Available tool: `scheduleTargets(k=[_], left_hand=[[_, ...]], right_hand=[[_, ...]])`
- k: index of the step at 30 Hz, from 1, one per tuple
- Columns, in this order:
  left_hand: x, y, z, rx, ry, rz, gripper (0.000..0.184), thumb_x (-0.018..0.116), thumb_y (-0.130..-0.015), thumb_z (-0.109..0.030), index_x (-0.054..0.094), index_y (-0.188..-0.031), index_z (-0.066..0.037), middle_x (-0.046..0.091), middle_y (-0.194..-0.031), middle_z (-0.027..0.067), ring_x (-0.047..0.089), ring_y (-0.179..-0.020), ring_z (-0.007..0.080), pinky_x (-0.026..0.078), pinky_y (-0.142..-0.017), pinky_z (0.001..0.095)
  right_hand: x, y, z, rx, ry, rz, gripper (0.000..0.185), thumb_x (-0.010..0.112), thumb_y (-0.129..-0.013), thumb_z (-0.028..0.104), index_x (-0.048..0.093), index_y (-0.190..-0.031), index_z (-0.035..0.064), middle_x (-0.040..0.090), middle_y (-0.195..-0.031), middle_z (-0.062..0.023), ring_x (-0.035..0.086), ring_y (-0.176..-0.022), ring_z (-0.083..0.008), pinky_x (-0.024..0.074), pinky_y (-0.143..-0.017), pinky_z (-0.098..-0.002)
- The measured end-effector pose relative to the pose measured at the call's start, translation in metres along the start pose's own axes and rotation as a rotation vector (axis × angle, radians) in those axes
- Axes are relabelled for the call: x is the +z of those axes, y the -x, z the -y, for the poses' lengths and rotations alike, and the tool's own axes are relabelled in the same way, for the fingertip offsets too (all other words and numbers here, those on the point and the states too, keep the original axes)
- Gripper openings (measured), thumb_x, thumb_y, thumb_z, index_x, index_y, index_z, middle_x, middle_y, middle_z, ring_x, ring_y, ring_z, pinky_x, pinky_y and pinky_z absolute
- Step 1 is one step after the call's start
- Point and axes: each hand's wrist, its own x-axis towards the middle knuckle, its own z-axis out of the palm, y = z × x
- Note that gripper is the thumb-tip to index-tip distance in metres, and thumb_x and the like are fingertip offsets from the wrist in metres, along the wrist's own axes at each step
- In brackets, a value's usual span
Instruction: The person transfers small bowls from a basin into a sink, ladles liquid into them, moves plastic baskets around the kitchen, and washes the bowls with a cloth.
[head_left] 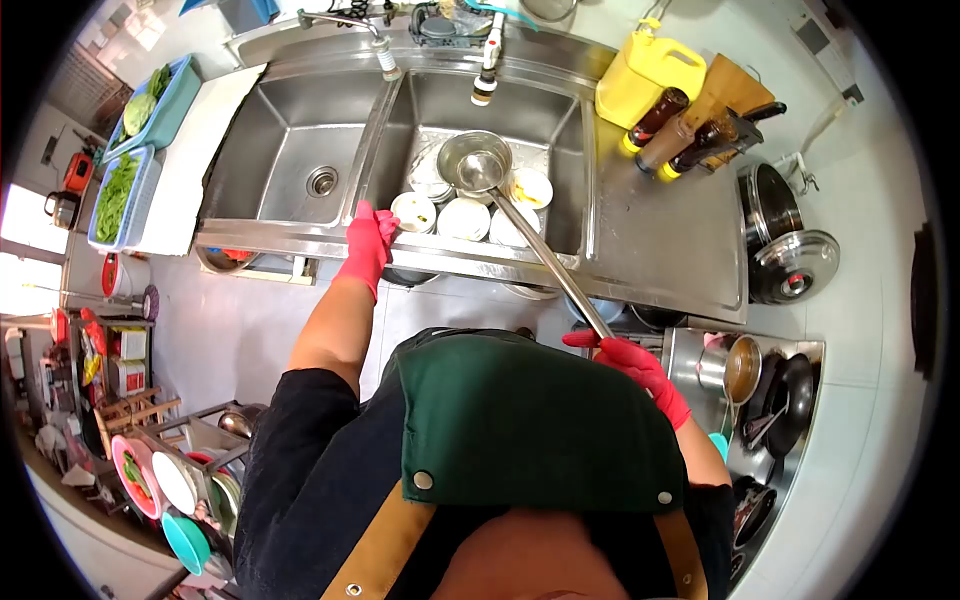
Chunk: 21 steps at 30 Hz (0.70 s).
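Note:
My right hand (632, 366), in a red rubber glove, is wrapped round the far end of a long metal handle. That handle belongs to a large ladle (556, 268), whose round bowl lies over the stacked dishes in the right sink basin (567, 215). White bowls (463, 219) with food scraps in some of them stand under and around the ladle. My left hand (369, 243), also gloved in red, has its fingers curled at the front rim of the sink (440, 253), just below the divider and beside the leftmost bowl.
The left basin (270, 150) has a drain, with a faucet (385, 60) above the divider. At right stand a yellow jug (648, 75), bottles (655, 120) and a knife block (735, 95). Pots and pans (790, 400) sit lower right. Baskets of greens (120, 200) are left.

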Motion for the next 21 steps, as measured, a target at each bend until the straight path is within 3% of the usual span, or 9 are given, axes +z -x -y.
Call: scheduleTargets(k=[3, 4, 8, 11, 12, 15, 18, 21], left_hand=[[-0.002, 0.011, -0.005, -0.005, -0.121, 0.037, 0.065, 0.039, -0.100, -0.058, 0.059, -0.106, 0.004, 0.066, -0.073, 0.0076, 0.041, -0.045, 0.0106, 0.036, -0.042, 0.0222], [-0.001, 0.008, -0.004, -0.011, -0.124, 0.024, 0.067, 0.039, -0.099, -0.059, 0.060, -0.102, 0.005, 0.065, -0.070, 0.0073, 0.035, -0.042, 0.0103, 0.032, -0.039, 0.0230], [-0.002, 0.004, 0.001, 0.074, -0.218, -0.018, 0.068, 0.034, -0.100, -0.059, 0.062, -0.087, 0.002, 0.065, -0.066, 0.0094, 0.039, -0.044, 0.0138, 0.035, -0.043, 0.0265], [-0.002, -0.002, 0.007, 0.113, -0.199, -0.029, 0.069, 0.040, -0.099, -0.060, 0.062, -0.094, 0.005, 0.066, -0.069, 0.0108, 0.038, -0.041, 0.0135, 0.030, -0.039, 0.0256], [-0.007, -0.003, 0.007, 0.125, -0.224, 0.019, 0.066, 0.043, -0.099, -0.057, 0.061, -0.092, 0.006, 0.067, -0.071, 0.0140, 0.050, -0.045, 0.0176, 0.041, -0.041, 0.0267], [0.012, 0.013, 0.004, 0.123, -0.114, -0.090, 0.063, 0.047, -0.099, -0.052, 0.059, -0.095, 0.009, 0.066, -0.075, 0.0189, 0.064, -0.055, 0.0247, 0.055, -0.051, 0.0307], [0.012, 0.013, 0.002, 0.109, -0.080, -0.064, 0.062, 0.049, -0.099, -0.049, 0.055, -0.101, 0.012, 0.066, -0.080, 0.0231, 0.070, -0.067, 0.0328, 0.062, -0.062, 0.0362], [0.014, 0.017, -0.001, 0.101, -0.074, -0.047, 0.064, 0.049, -0.099, -0.049, 0.052, -0.107, 0.015, 0.066, -0.083, 0.0245, 0.069, -0.068, 0.0350, 0.062, -0.062, 0.0378]], right_hand=[[0.017, -0.004, 0.027, 0.082, 0.129, -0.023, 0.042, 0.049, -0.102, 0.023, 0.049, -0.136, -0.0036, 0.033, -0.058, 0.0105, 0.032, -0.048, 0.0007, 0.0240, -0.044, -0.0168], [0.022, -0.006, 0.034, 0.085, 0.226, -0.066, 0.042, 0.050, -0.102, 0.023, 0.050, -0.135, -0.0034, 0.033, -0.058, 0.0108, 0.032, -0.048, 0.0007, 0.0239, -0.043, -0.0170], [0.004, -0.018, 0.050, 0.038, 0.344, -0.139, 0.041, 0.052, -0.100, 0.024, 0.053, -0.132, -0.0021, 0.034, -0.060, 0.0111, 0.031, -0.049, 0.0000, 0.0236, -0.044, -0.0185], [0.000, -0.026, 0.056, 0.030, 0.322, -0.132, 0.041, 0.053, -0.100, 0.025, 0.054, -0.131, -0.0018, 0.035, -0.060, 0.0106, 0.030, -0.049, -0.0008, 0.0232, -0.044, -0.0195], [-0.006, -0.029, 0.057, 0.037, 0.357, -0.130, 0.040, 0.056, -0.098, 0.025, 0.056, -0.130, 0.0001, 0.035, -0.062, 0.0103, 0.030, -0.050, -0.0008, 0.0223, -0.045, -0.0189], [-0.005, -0.043, 0.059, 0.034, 0.512, -0.202, 0.039, 0.058, -0.097, 0.025, 0.056, -0.130, 0.0028, 0.035, -0.063, 0.0097, 0.028, -0.049, -0.0006, 0.0218, -0.045, -0.0180], [-0.008, -0.056, 0.062, 0.039, 0.562, -0.269, 0.040, 0.061, -0.096, 0.025, 0.056, -0.130, 0.0047, 0.034, -0.064, 0.0092, 0.026, -0.047, -0.0006, 0.0211, -0.043, -0.0178], [-0.011, -0.057, 0.068, 0.048, 0.421, -0.224, 0.040, 0.059, -0.097, 0.025, 0.055, -0.131, 0.0046, 0.034, -0.063, 0.0094, 0.025, -0.046, -0.0008, 0.0205, -0.040, -0.0185]])
